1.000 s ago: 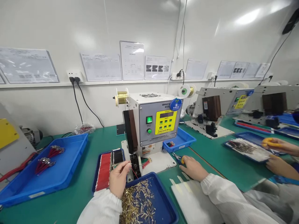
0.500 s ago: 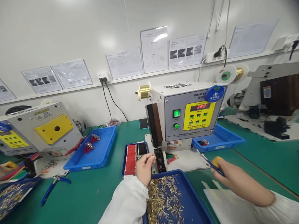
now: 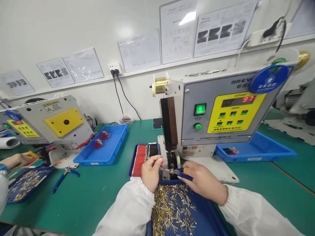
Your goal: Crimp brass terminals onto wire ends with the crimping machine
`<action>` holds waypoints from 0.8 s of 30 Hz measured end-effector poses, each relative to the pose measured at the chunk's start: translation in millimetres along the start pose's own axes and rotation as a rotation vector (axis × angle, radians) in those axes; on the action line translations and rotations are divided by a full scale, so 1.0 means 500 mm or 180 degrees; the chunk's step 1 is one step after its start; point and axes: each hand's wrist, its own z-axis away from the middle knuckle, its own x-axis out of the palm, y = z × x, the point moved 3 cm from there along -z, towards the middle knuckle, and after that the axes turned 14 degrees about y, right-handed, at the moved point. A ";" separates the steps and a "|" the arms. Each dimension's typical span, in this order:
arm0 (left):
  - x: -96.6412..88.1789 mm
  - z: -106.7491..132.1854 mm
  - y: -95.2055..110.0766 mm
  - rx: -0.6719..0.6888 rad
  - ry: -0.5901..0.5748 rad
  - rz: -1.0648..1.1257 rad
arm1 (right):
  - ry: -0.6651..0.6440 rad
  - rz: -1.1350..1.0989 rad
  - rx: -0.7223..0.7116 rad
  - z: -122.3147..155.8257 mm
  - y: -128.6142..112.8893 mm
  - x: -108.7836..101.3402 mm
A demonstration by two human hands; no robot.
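Note:
My left hand (image 3: 151, 172) pinches a thin wire, too fine to see clearly, just in front of the crimping head (image 3: 171, 160) of a grey and yellow GREV bench terminal machine (image 3: 222, 113). My right hand (image 3: 203, 182) grips blue-handled pliers (image 3: 178, 172), their metal jaws reaching towards the left fingertips. Both hands hover above a blue tray (image 3: 204, 209) heaped with loose brass terminals (image 3: 171, 209). Behind my left hand lies a dark-blue tray (image 3: 139, 160) holding a red bundle of wires.
A blue tray (image 3: 100, 146) holds red wire bundles, and another (image 3: 253, 150) stands right of the machine. Blue pliers (image 3: 65, 178) lie on the green bench. Further left, a co-worker's hand (image 3: 16, 160) works near a second machine (image 3: 46, 121).
My right hand has moved left with the pliers, from beside the brass-terminal tray to the crimping head near my left hand. The view has turned and closed in on the machine, whose counter reading differs.

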 end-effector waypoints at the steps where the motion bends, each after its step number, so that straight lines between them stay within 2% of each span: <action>1: 0.002 0.003 0.001 -0.0006 -0.0004 0.0045 | 0.0002 -0.0028 0.0025 0.006 0.004 0.007; 11: 0.008 0.019 0.002 0.0064 -0.0095 -0.0060 | 0.0199 -0.0282 0.0331 0.004 0.018 0.008; 24: 0.012 0.022 0.003 0.0065 -0.0149 -0.0035 | 0.0186 -0.0413 0.0401 0.010 0.022 0.013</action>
